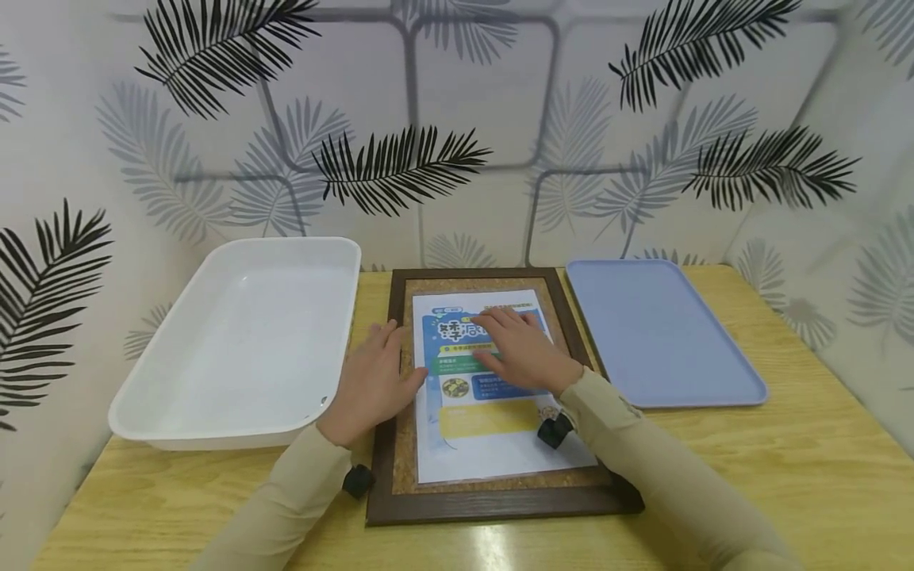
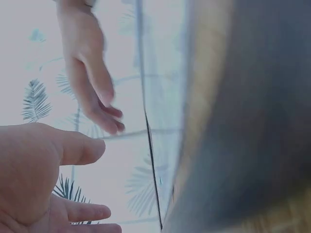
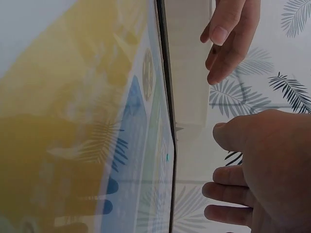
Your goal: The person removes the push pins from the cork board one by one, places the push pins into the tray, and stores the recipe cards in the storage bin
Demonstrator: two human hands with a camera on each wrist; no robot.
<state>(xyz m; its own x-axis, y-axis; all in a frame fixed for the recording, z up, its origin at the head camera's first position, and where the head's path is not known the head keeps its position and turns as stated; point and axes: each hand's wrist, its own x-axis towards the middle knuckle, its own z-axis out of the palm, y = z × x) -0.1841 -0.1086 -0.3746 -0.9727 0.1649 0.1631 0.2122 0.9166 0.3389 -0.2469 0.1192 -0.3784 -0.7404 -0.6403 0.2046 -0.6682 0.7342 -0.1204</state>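
Note:
A printed poster (image 1: 485, 456) with blue, green and yellow blocks lies on a cork board with a dark brown frame (image 1: 500, 504), flat on the table. My left hand (image 1: 367, 385) hovers at the left side of the frame, fingers extended and holding nothing. Over the upper right part of the poster is my right hand (image 1: 524, 353), its fingers nearly straight and also holding nothing. In the right wrist view a gap shows between the right hand (image 3: 277, 170) and the glossy poster surface (image 3: 73, 121), which carries reflections. Part of the poster's heading is hidden beneath that hand.
To the left stands a deep white tray (image 1: 246, 341), its right edge near the left hand. A flat blue tray (image 1: 664, 333) lies right of the frame. Behind the wooden table (image 1: 807, 460) hangs a leaf-patterned backdrop (image 1: 471, 95).

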